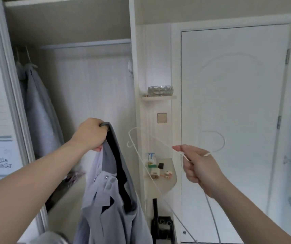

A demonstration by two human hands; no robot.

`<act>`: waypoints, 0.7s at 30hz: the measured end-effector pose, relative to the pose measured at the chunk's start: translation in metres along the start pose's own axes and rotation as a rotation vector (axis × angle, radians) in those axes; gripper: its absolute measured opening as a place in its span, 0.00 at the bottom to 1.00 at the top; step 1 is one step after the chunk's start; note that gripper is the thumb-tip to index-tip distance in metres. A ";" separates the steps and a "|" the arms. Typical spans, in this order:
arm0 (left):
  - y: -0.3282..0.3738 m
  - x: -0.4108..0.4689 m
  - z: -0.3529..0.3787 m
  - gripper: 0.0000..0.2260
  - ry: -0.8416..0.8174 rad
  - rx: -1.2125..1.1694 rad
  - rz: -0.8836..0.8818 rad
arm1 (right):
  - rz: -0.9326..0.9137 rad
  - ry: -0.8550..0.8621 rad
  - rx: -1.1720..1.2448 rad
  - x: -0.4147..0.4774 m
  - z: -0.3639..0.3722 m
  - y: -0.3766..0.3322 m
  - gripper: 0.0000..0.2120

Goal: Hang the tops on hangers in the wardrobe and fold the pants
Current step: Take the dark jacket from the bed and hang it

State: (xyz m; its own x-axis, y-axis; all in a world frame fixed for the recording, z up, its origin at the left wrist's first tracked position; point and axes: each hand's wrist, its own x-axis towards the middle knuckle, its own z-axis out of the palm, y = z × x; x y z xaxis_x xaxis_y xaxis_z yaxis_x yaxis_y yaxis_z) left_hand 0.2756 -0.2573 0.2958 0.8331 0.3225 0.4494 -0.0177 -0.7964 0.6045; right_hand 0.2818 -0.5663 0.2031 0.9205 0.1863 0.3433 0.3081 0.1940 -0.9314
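Two hands: left hand (90, 133) grips grey shirt (113, 199) collar, right hand (196, 164) pinches white hanger (141, 152), probably for threading.

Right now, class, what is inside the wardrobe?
A grey garment hangs at the left, below the rail. The shirt gripped by the left hand covers the lower right of the wardrobe, so what is there cannot be seen.

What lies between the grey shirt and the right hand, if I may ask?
Only the white wire hanger, pinched by the right hand; head view.
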 end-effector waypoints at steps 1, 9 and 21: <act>-0.001 -0.012 0.007 0.12 -0.002 0.025 0.004 | -0.008 -0.033 0.005 -0.020 -0.006 0.002 0.13; -0.020 -0.116 0.066 0.12 -0.117 -0.035 -0.067 | 0.053 -0.026 -0.058 -0.184 -0.021 0.022 0.14; -0.026 -0.217 0.122 0.07 -0.222 -0.076 -0.011 | 0.087 0.053 -0.366 -0.254 -0.032 0.070 0.15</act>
State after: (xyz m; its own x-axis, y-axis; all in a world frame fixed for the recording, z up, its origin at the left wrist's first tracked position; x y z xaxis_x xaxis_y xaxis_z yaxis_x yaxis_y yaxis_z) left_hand 0.1627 -0.3688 0.1019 0.9347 0.2036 0.2915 -0.0426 -0.7497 0.6604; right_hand 0.0775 -0.6307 0.0466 0.9553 0.1353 0.2630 0.2846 -0.1787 -0.9419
